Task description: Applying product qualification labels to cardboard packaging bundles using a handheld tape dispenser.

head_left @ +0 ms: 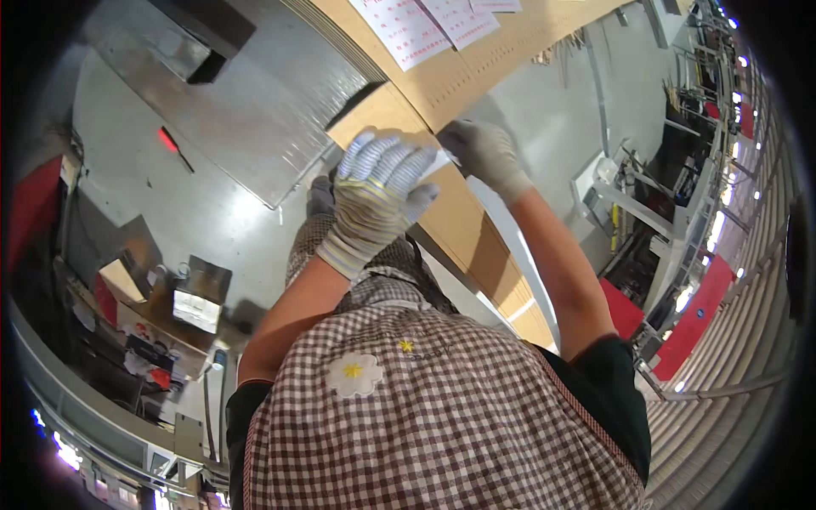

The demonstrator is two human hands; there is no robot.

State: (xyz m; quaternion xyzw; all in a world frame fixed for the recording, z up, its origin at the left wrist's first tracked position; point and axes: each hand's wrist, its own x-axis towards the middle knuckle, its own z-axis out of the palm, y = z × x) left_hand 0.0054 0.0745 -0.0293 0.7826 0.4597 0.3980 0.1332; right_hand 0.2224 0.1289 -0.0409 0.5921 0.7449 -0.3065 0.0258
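My left hand, in a pale striped knit glove, lies over the near end of a tan board. Its fingers are stretched forward and the thumb points right. To its right, my right hand wears a greyish glove. Its fingers curl at the board's right edge, beside the seam with a larger tan panel; what they hold, if anything, is hidden. A small white piece shows between the hands. Below them, a long tan panel slants down to the right.
White sheets with red print lie on the larger panel. A metal plate covers the floor at left, near a red-and-black tool. Boxes stand lower left. Machine frames and red panels line the right.
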